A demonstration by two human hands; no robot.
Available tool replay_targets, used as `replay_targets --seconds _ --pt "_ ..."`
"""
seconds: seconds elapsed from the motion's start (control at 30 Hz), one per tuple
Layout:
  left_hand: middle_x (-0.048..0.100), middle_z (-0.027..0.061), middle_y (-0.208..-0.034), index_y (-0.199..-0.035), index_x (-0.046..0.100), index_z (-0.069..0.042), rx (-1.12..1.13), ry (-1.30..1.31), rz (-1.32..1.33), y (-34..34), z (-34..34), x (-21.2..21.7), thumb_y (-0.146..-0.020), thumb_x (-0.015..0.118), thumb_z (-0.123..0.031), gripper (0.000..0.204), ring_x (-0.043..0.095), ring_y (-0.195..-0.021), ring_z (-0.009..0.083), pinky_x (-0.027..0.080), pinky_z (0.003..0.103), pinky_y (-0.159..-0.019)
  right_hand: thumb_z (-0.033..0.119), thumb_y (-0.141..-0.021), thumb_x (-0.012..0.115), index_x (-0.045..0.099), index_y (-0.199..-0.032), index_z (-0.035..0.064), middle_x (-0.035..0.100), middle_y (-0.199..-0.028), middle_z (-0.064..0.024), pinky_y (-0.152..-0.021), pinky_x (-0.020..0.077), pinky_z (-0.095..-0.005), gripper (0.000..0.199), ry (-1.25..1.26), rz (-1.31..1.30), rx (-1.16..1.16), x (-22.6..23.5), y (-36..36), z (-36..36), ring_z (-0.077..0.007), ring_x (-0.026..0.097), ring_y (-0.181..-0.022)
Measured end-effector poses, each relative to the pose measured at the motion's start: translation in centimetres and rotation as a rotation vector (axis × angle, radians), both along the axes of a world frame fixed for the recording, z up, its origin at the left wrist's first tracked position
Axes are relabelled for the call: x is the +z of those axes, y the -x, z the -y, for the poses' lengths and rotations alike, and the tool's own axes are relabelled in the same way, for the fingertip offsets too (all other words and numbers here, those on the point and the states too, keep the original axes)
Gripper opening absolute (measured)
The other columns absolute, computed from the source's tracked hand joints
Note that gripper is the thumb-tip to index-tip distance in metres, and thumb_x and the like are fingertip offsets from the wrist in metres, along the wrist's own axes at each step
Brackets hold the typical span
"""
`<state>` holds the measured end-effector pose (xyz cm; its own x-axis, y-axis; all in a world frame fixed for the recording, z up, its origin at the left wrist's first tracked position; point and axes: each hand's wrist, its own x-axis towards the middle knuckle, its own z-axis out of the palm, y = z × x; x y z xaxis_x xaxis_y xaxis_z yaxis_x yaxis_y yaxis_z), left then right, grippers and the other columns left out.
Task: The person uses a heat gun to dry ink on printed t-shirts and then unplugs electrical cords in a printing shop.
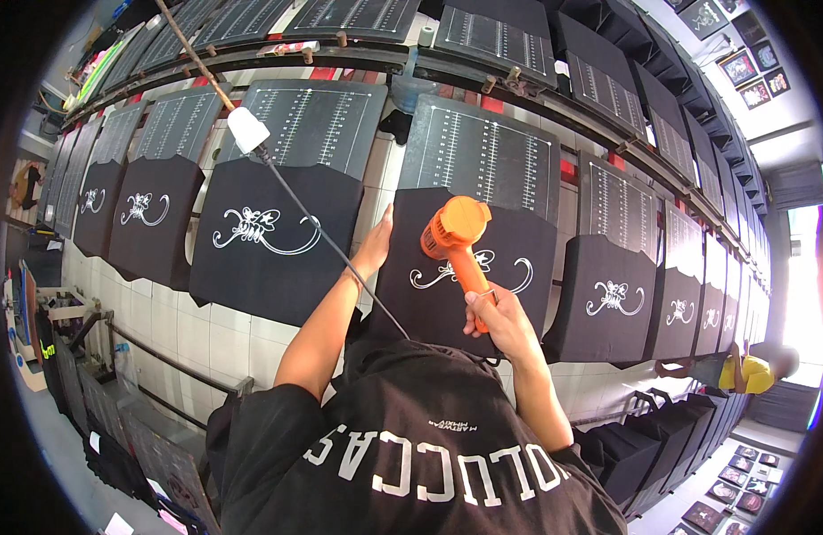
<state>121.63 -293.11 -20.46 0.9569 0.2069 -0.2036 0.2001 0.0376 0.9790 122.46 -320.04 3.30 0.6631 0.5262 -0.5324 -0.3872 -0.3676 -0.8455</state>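
My right hand (502, 323) grips the handle of an orange blow dryer (463, 223). The dryer's wide head is over a black T-shirt (411, 312) with a white scroll-and-flower print, hiding part of the print. That shirt is stretched over a dark printing board (483, 147) with white ruled marks. My left hand (373, 247) lies along the board's left edge, fingers stretched out and touching the shirt's side. A dark cord (331, 241) crosses over my left wrist and runs up to a white socket block (247, 130) hanging from a cable.
Rows of boards carry more black shirts, including a printed shirt (267, 241) on the left and another printed shirt (612, 299) on the right. A metal rail (376, 61) runs behind. Far right, a person in a yellow top (743, 373) stands by the row. Black-covered boards (621, 455) are below right.
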Motion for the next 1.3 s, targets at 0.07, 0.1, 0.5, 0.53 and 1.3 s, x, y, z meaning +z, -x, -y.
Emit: replay_targets --seconds 0.07,0.1,0.5,0.53,1.3 --pt "0.028 0.0195 -0.163 -0.156 0.022 0.006 -0.019 -0.007 -0.012 2.4 0.5 0.2 -0.110 0.023 -0.049 0.071 0.023 -0.153 0.0264 0.018 0.033 -0.123 0.031 -0.100 0.062 0.060 -0.107 -0.0014 0.060 -0.074 -0.0006 -0.058 0.0499 -0.0250 0.033 0.020 0.029 -0.033 0.3 0.2 -0.1 -0.0098 0.062 -0.062" --pt "0.032 0.0196 -0.161 -0.155 0.024 0.006 -0.010 -0.053 -0.035 3.9 0.8 0.5 -0.110 0.025 -0.047 0.070 0.026 -0.152 0.0269 0.020 0.034 -0.123 0.031 -0.100 0.062 0.060 -0.106 -0.0015 0.060 -0.074 -0.0006 -0.058 0.0498 -0.0249 0.033 0.030 0.042 -0.049 0.3 0.3 -0.1 -0.0098 0.062 -0.062" --pt "0.063 0.0074 -0.082 -0.118 0.056 -0.001 0.264 0.573 -0.036 14.0 2.4 10.0 -0.111 0.031 -0.044 0.051 0.064 -0.085 0.0186 0.052 0.037 -0.088 0.028 -0.100 0.062 0.060 -0.106 -0.0012 0.059 -0.073 -0.0010 -0.057 0.0493 -0.0244 0.030 0.073 0.031 -0.140 0.6 1.6 2.7 -0.0097 0.061 -0.061" --pt "0.060 0.0057 -0.078 -0.115 0.056 -0.001 0.243 0.519 -0.058 14.3 2.3 9.5 -0.111 0.032 -0.043 0.049 0.062 -0.079 0.0173 0.052 0.036 -0.084 0.028 -0.100 0.061 0.060 -0.106 -0.0011 0.059 -0.073 -0.0010 -0.057 0.0494 -0.0243 0.030 0.080 0.030 -0.142 0.7 1.8 2.9 -0.0096 0.061 -0.061" --pt "0.070 0.0257 -0.083 -0.104 0.063 0.000 0.567 -1.054 -0.560 16.5 1.3 5.7 -0.103 0.045 -0.030 0.035 0.068 -0.079 0.0455 0.053 0.055 -0.071 0.031 -0.099 0.063 0.060 -0.103 0.0000 0.060 -0.075 -0.0005 -0.058 0.0493 -0.0243 0.031 -0.002 -0.074 0.109 0.5 3.2 4.9 -0.0094 0.062 -0.064"
